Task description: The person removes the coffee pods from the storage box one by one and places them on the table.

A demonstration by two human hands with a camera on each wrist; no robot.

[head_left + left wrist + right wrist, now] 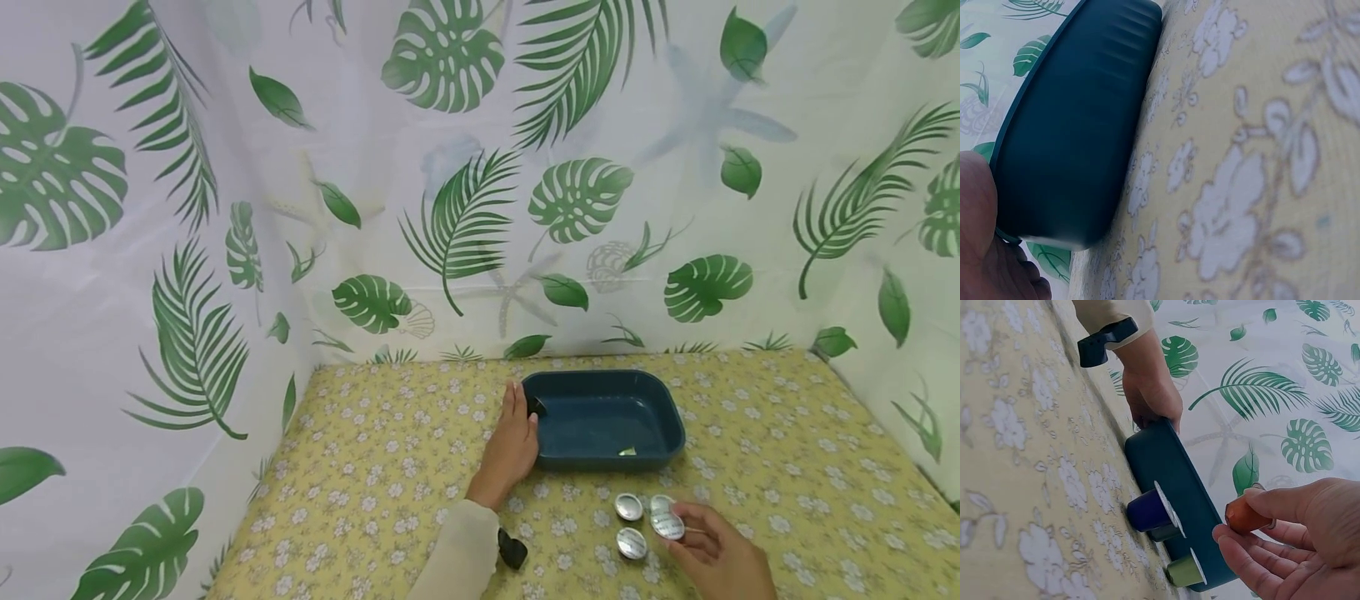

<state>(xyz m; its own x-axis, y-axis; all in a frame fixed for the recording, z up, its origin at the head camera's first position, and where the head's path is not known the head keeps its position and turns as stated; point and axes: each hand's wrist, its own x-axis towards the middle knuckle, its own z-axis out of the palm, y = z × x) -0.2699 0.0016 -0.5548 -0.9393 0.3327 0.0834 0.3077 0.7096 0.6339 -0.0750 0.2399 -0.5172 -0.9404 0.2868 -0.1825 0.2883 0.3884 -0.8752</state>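
My left hand (512, 446) grips the left end of a dark teal plastic basin (603, 462), its fingers and thumb at the rim. In the right wrist view, the fingertips of my right hand (1291, 544) pinch an orange coffee capsule (1246, 515). Its silver foil lid (667, 527) faces up in the head view, over the table in front of the basin. Standing close by are a blue capsule (1147, 510), a light green capsule (1186, 572) and a darker capsule (1167, 533) partly hidden behind the blue one.
Inside the basin lie a small shiny green piece (627, 452) and a dark item (537, 407) by the left wall. A black strap device (512, 550) sits at my left wrist. Yellow floral cloth (375, 483) covers the table, and a leaf-print curtain (480, 333) hangs behind.
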